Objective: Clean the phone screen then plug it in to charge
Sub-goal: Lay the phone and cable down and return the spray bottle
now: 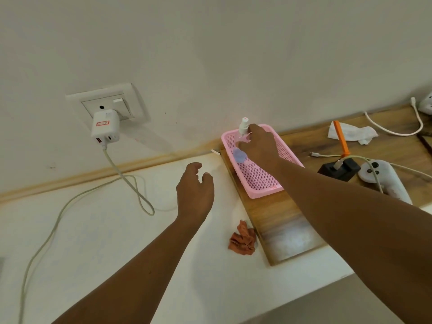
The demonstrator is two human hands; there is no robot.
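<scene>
My right hand (260,146) reaches into a pink plastic basket (261,181) and closes around a small clear spray bottle (243,128) with a white nozzle. My left hand (195,190) hovers over the white counter with loosely curled fingers and nothing in it. A crumpled orange-brown cloth (242,239) lies on the counter by the wooden board (278,218). A white charger (105,128) sits in the wall socket, and its pale cable (131,185) loops across the counter and off the left edge. No phone is visible.
The basket stands on the wooden board. Further right lie a white tissue (353,133), an orange stick (341,140), a black block (339,170) with a cable, a white controller (383,181) and another white cable (395,129). The counter edge runs along the lower right.
</scene>
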